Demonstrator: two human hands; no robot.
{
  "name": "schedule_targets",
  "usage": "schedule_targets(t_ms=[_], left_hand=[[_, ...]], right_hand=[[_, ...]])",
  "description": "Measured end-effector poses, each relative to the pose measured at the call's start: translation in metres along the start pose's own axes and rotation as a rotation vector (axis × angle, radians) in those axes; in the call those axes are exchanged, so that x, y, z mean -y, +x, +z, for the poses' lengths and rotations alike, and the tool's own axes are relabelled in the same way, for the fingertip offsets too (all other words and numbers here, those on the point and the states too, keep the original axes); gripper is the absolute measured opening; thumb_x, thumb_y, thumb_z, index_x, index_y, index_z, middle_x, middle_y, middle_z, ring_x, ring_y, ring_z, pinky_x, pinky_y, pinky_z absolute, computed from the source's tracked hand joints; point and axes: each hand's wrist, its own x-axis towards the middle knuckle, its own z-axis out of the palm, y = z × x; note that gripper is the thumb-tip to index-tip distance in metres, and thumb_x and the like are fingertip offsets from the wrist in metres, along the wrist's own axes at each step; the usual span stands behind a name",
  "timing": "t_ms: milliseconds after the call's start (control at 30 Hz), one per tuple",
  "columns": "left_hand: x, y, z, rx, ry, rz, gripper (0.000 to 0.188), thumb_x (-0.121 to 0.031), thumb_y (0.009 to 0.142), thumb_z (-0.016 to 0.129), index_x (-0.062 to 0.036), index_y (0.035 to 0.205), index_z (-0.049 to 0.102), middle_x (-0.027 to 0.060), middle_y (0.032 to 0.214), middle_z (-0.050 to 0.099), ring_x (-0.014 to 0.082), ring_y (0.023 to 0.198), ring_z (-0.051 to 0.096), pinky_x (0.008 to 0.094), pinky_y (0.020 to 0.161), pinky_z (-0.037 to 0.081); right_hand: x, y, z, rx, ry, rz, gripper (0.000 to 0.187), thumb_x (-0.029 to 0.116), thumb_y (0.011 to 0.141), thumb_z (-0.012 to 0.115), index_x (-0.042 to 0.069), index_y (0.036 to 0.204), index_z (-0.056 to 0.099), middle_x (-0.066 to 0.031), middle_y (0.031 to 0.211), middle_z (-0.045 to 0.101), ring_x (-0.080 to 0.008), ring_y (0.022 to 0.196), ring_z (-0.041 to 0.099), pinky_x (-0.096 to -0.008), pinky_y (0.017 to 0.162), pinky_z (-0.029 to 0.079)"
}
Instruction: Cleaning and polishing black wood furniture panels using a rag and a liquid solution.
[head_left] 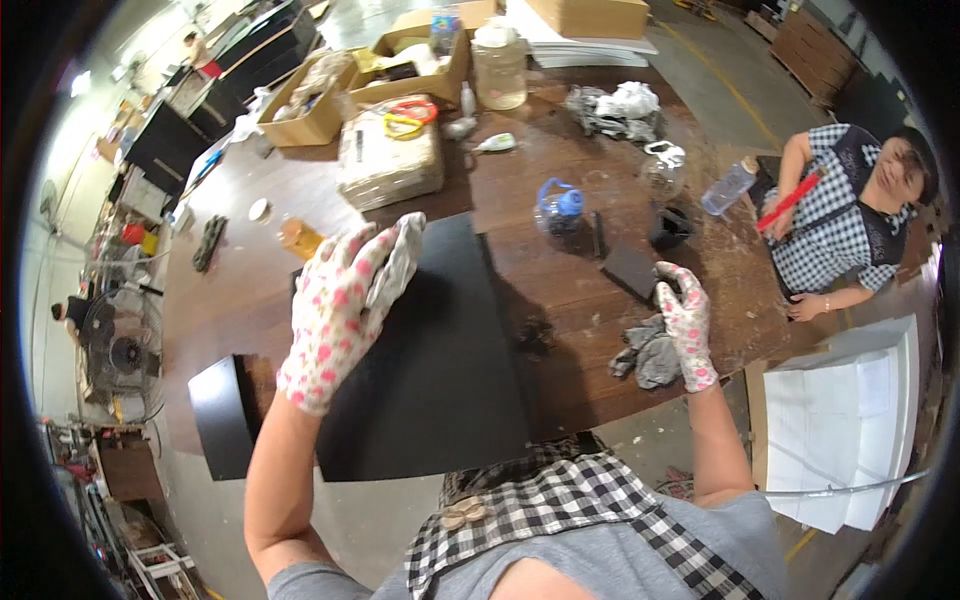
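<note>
My left hand (338, 310), in a white glove with pink flowers, is closed on a crumpled grey-white rag (398, 262). It is above the left edge of a large black panel (430, 370) lying on the table before me. My right hand (686, 325), in a matching glove, has its fingers curled at the right edge of a dark square pad (630, 271). The fingertips seem to grip the pad's edge. Below that hand lies a dirty grey cloth or glove (650, 355). A smaller black panel (222, 415) sits at the table's left edge.
A black cup (670, 228), a blue-capped bottle (560, 210) and a clear bottle (730, 187) stand beyond the pad. Scissors (410, 117) rest on a wrapped stack (390, 160). Cardboard boxes (410, 70) and a large jar (500, 70) are farther back. A co-worker (835, 200) with a red tool is at right.
</note>
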Motion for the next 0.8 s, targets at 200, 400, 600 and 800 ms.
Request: schedule_targets(t_ms=[200, 400, 600, 800], left_hand=[[-0.005, 0.053, 0.070, 0.115, -0.035, -0.173, 0.042, -0.010, 0.084, 0.069, -0.0073, 0.125, 0.067, 0.0183, 0.109, 0.067, 0.0404, 0.103, 0.063, 0.0468, 0.088, 0.052], [0.007, 0.042, 0.079, -0.034, -0.040, -0.037, 0.036, -0.018, 0.087, 0.070, -0.0096, 0.122, 0.067, 0.0127, 0.104, 0.068, 0.0356, 0.094, 0.067, 0.0458, 0.080, 0.053], [-0.002, 0.048, 0.072, -0.093, -0.150, -0.020, 0.035, -0.010, 0.081, 0.074, -0.0060, 0.116, 0.071, 0.0155, 0.106, 0.069, 0.0384, 0.100, 0.066, 0.0447, 0.088, 0.053], [-0.003, 0.044, 0.057, -0.071, -0.510, 0.040, 0.017, -0.025, 0.084, 0.070, -0.0137, 0.094, 0.077, 0.0075, 0.087, 0.066, 0.0317, 0.088, 0.059, 0.0439, 0.081, 0.048]], right_hand=[[-0.023, 0.007, -0.018, 0.019, -0.162, -0.084, 0.027, -0.002, 0.091, 0.066, 0.000, 0.117, 0.069, -0.0123, 0.119, 0.069, -0.0241, 0.111, 0.067, -0.0349, 0.099, 0.051], [0.002, -0.007, 0.010, 0.118, -0.038, -0.199, 0.026, -0.002, 0.092, 0.066, 0.000, 0.117, 0.069, -0.0112, 0.120, 0.068, -0.0221, 0.114, 0.064, -0.0339, 0.101, 0.050], [0.023, -0.023, 0.027, 0.177, 0.177, -0.055, 0.023, -0.002, 0.093, 0.065, -0.001, 0.116, 0.070, -0.0104, 0.114, 0.070, -0.0207, 0.110, 0.066, -0.0322, 0.099, 0.050], [0.011, 0.018, 0.055, 0.129, 0.084, -0.094, 0.024, 0.003, 0.092, 0.066, 0.000, 0.116, 0.070, -0.0124, 0.117, 0.069, -0.0263, 0.112, 0.067, -0.0357, 0.099, 0.051]])
